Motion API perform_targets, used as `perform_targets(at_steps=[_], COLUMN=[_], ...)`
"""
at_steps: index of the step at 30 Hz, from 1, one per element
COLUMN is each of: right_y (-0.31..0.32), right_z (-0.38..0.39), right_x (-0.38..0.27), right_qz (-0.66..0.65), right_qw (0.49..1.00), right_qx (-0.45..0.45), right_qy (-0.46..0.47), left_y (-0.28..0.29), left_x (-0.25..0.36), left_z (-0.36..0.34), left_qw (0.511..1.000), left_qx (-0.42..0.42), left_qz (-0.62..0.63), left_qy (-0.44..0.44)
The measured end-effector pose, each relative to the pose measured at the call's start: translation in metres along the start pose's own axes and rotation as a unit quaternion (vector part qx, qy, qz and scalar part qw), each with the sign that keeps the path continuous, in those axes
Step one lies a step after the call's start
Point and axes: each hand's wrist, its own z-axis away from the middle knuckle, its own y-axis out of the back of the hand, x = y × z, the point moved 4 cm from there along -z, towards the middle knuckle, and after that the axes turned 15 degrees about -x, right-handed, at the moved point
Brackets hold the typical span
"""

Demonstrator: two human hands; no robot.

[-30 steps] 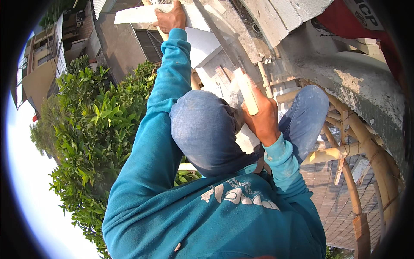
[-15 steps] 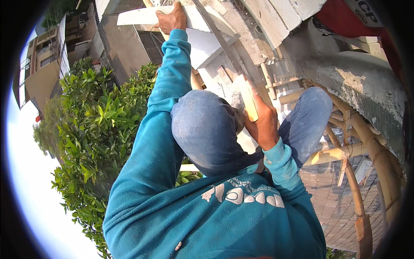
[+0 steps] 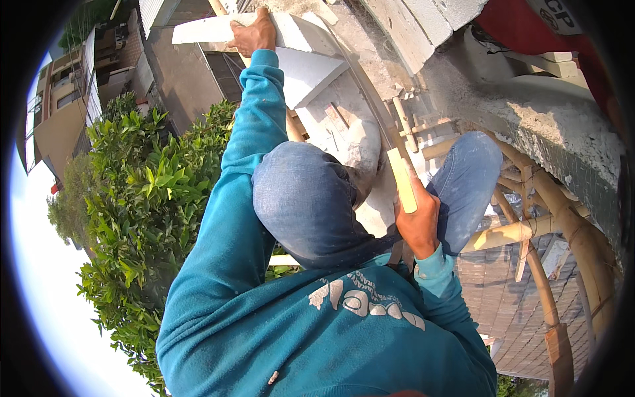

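Observation:
My left arm reaches far out, and my left hand presses on a white block, its thumb and fingers gripping the top edge. Closer to my body, my right hand is wrapped around the pale yellow handle of a hand saw. The long, thin grey blade seems to run from this handle up toward the block's right side. Whether its teeth touch the block, I cannot tell. Between the two hands is my bent left knee in jeans; beside it lies a dusty, whitish rounded shape.
Bamboo poles tied as scaffolding stand at right, above a tiled roof. A rough concrete ledge and a red cloth are at upper right. Leafy branches fill the left, with buildings behind.
My right hand has drawn the saw handle back to the right and slightly toward my body. My left hand stays on the block, shifted slightly left in view.

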Motion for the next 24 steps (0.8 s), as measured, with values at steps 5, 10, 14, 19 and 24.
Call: perform_targets(at_steps=[5, 10, 14, 19, 24], right_y=[0.016, -0.010, -0.010, -0.010, -0.002], right_z=[-0.079, -0.068, -0.051, -0.079, -0.026], right_x=[-0.054, -0.043, -0.029, -0.029, -0.029], right_qz=[-0.047, -0.060, -0.029, -0.026, -0.031], right_qw=[0.994, 0.996, 0.995, 0.999, 0.995], right_qx=[0.035, 0.016, 0.006, -0.045, 0.006], right_qy=[0.091, 0.068, 0.100, 0.014, 0.092], left_y=[0.000, -0.004, 0.003, -0.001, 0.007], left_x=[0.009, 0.005, 0.025, 0.037, 0.008], left_z=[0.000, -0.006, 0.024, 0.041, -0.002], left_qw=[1.000, 1.000, 0.996, 0.998, 1.000], left_qx=[-0.021, -0.006, 0.046, 0.029, 0.026], left_qz=[0.005, -0.002, -0.064, -0.049, -0.011], left_qy=[-0.007, -0.022, -0.030, -0.020, -0.009])
